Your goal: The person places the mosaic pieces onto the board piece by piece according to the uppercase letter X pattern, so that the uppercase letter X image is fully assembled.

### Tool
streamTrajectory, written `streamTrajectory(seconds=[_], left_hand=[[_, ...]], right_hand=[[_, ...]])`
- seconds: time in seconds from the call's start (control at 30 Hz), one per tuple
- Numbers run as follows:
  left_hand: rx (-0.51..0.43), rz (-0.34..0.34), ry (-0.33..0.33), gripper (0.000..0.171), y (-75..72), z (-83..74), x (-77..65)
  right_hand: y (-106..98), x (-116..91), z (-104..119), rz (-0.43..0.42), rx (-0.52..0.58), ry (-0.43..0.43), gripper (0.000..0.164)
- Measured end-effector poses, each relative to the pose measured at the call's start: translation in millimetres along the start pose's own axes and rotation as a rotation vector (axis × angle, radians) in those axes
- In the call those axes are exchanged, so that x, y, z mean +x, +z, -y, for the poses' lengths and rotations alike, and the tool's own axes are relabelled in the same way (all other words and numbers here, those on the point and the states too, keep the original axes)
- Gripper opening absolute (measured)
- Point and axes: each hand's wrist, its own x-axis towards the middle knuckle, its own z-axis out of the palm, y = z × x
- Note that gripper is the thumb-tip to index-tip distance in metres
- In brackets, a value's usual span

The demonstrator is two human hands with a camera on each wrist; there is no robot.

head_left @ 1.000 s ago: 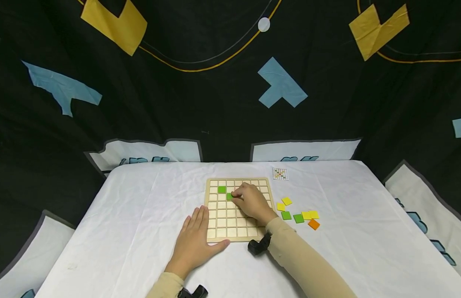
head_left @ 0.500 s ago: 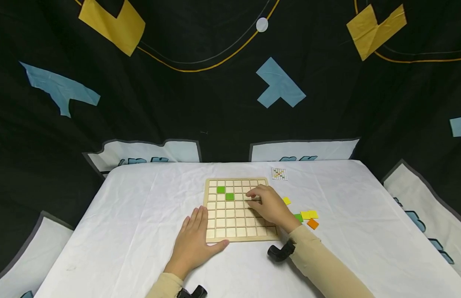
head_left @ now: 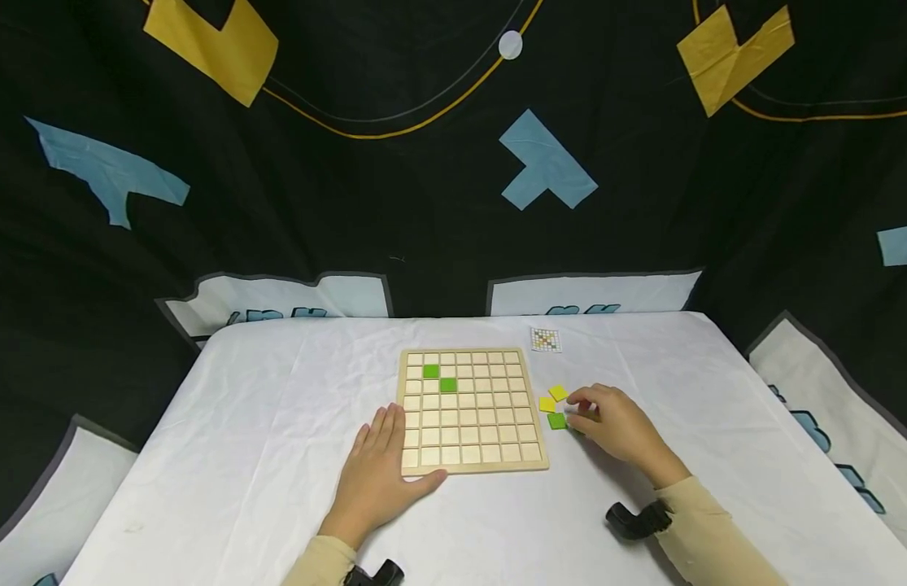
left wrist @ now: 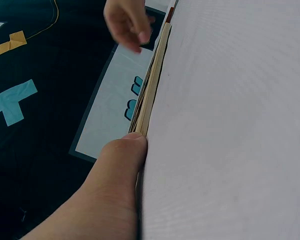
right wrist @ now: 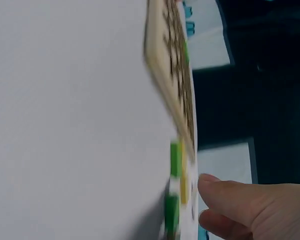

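Observation:
A wooden grid board [head_left: 482, 469] lies on the white table with two green square tiles, one tile [head_left: 431, 371] and a second tile [head_left: 448, 385] set diagonally in its upper left squares. My left hand [head_left: 377, 480] rests with straight fingers along the board's left edge, its thumb [left wrist: 121, 155] at the near edge. Over the loose tiles right of the board is my right hand [head_left: 620, 427], fingers loosely bent and holding nothing. Beside its fingertips lie a yellow tile [head_left: 558, 394], another yellow tile [head_left: 547, 404] and a green tile [head_left: 557, 421]. Other loose tiles are hidden under this hand.
A small printed card [head_left: 546, 340] with a coloured grid pattern lies beyond the board's far right corner. Behind the table hangs a black curtain [head_left: 336, 212] with yellow and blue shapes. Black wrist camera mounts, such as the right mount [head_left: 638, 521], stick out near the sleeves.
My right hand has left the second green tile on the board and moved right, off the board, to the loose tiles. The left hand has stayed at the board's edge.

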Motion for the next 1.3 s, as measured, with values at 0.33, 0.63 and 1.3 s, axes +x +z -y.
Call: streamTrajectory(seconds=[0.33, 0.63, 1.3], left_hand=[[-0.004, -0.002, -0.001, 0.12, -0.5, 2.3, -0.2], [-0.012, 0.023, -0.007, 0.121, -1.0, 1.0, 0.6], [-0.021, 0.02, -0.008, 0.12, -2.0, -0.2, 0.2]], right_hand=[[-19.4, -38.5, -41.8, 0.03, -0.038, 0.07, 0.017], [-20.4, -44.6, -48.9, 0.038, 0.004, 0.109, 0.019], [14.9, 7.9, 2.0, -0.01, 0.317, 0.051, 0.016]])
